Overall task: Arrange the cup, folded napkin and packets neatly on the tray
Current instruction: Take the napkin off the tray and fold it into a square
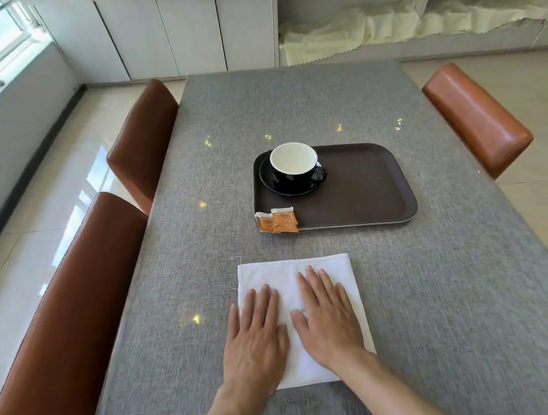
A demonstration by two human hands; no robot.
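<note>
Both hands lie flat with straight fingers on the white napkin [301, 311], the left hand [253, 334] on its left half and the right hand [329, 317] on its right; neither grips anything. The napkin sits on the grey counter [446, 272], on the near side of the brown tray [360, 190] and apart from it. The cup [295, 166] on its saucer [267, 177] stands in the tray's far left corner. Two orange packets [276, 221] overlap the tray's near left rim, partly off it. Likely risks: uneven pressing could skew the fold or drag the cloth, and carrying the napkin over could nudge those packets off the rim
</note>
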